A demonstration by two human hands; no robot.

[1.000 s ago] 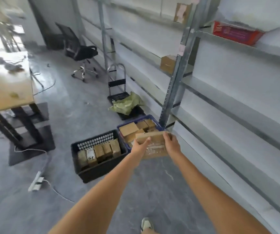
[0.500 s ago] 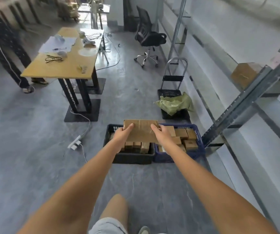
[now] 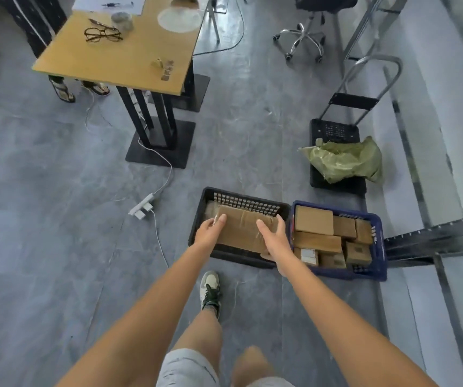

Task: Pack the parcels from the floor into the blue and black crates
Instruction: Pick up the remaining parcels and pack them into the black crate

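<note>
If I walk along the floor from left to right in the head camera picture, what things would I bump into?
White power strip → black crate, with both hands holding a taped parcel over it → blue crate full of parcels, touching the black one → grey metal shelving.

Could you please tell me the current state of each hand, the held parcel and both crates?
Left hand: grips the parcel's left end.
Right hand: grips the parcel's right end.
Parcel: flat, held over the black crate.
Black crate: on the floor, mostly hidden by the parcel.
Blue crate: on the floor, nearly full of parcels.
</note>
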